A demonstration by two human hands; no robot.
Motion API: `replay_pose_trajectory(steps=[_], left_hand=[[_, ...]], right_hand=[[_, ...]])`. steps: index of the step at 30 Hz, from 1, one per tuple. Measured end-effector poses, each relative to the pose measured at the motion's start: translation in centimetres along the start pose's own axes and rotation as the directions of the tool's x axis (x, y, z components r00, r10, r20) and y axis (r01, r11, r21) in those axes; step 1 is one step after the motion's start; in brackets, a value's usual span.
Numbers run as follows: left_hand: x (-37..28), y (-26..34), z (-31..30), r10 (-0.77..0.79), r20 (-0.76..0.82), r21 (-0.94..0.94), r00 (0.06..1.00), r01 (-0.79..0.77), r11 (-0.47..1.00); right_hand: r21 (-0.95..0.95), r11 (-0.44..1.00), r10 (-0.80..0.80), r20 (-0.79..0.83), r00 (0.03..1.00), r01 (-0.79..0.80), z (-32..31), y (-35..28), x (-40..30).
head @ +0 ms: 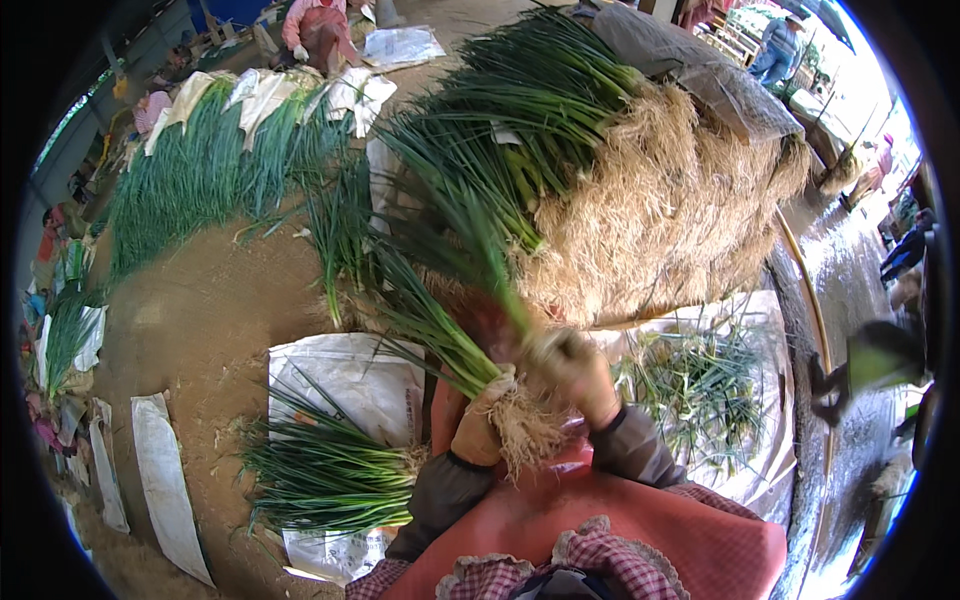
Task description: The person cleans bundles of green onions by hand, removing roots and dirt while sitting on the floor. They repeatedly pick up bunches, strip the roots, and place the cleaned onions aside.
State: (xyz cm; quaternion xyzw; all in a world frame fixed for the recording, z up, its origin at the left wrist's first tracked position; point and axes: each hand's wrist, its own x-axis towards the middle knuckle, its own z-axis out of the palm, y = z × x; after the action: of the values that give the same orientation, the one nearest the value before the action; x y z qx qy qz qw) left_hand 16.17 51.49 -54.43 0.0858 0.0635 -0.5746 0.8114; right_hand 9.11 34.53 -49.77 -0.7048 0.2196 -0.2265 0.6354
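Observation:
My left hand (pixel 480 424), gloved, is closed around a bunch of green onions (pixel 454 345) whose pale roots hang over my lap. Beside it my right hand (pixel 574 371) grips another green onion bunch (pixel 499 277); motion blurs both. A red apron (pixel 637 517) covers my knees. In front of me rises a large stack of green onions, its leaves (pixel 495 90) pointing left and its dry roots (pixel 645 217) facing me. To my left, a pile of green onions (pixel 345 480) lies on a white woven sack (pixel 360 375).
At my right, loose leaf scraps (pixel 697 382) lie on a white sheet (pixel 776 322). A hose (pixel 817 330) runs along the wet floor (pixel 862 450). Rows of green onions (pixel 202 165) under white sacks fill the back left. A person (pixel 319 34) sits beyond them; others are at right.

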Motion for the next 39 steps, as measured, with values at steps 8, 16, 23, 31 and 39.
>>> replay_pose_trajectory(steps=[8,16,23,31,39], left_hand=[[0.9,-3.4,-0.3,0.282,-0.124,0.585,0.951,-0.159,0.795],[0.7,-3.9,0.3,0.375,-0.143,0.647,0.916,-0.2,0.736],[1.0,-3.7,-0.3,0.385,0.091,0.844,0.919,-0.276,0.461],[1.0,-2.6,1.3,0.233,-0.183,0.52,0.955,-0.107,0.847],[0.3,-2.2,-2.0,-0.015,0.035,0.32,0.999,0.003,0.948]], right_hand=[[-0.613,0.79,0.018,0.013,1.0,-0.006,2.2,-0.5,0.9],[-0.812,0.572,-0.187,0.004,0.982,0.112,-0.1,-0.4,-2.2],[-0.844,0.382,-0.195,0.324,0.926,0.376,-1.2,-1.9,-5.5],[-0.929,0.37,-0.348,-0.16,0.924,-0.021,-13.3,1.9,-5.4],[-0.162,0.984,0.14,0.444,0.885,-0.075,-2.1,1.6,0.2]])
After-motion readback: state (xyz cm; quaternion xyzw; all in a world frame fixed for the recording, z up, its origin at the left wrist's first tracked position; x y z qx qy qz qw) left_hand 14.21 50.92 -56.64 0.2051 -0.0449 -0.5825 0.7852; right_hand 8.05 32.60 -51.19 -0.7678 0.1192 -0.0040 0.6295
